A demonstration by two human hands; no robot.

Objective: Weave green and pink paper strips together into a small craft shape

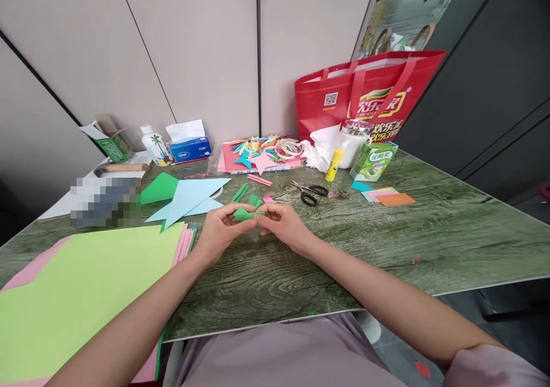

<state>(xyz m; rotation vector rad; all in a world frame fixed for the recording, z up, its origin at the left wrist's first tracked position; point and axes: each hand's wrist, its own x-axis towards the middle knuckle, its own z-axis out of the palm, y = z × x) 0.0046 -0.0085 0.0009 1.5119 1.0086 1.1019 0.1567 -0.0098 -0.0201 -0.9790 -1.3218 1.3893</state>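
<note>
Between both hands is a small folded piece of green paper (244, 214), held just above the table. My left hand (220, 231) pinches its left side, and my right hand (281, 223) pinches its right end. Just beyond the fingers lie green paper strips (240, 192), another small green paper piece (255, 200) and a pink paper scrap (268, 197). Black-handled scissors (310, 193) rest partly open to the right of these. The fingers partly cover the folded paper, so its full shape is hidden.
Stacked coloured paper sheets (98, 284) cover the left front. Light blue paper (189, 198) lies beyond them. Along the back stand a tissue box (189, 148), a paper-star pile (262, 149), a yellow glue stick (334, 165), a green carton (373, 162) and a red bag (322, 112). Small coloured papers (397, 199) lie right.
</note>
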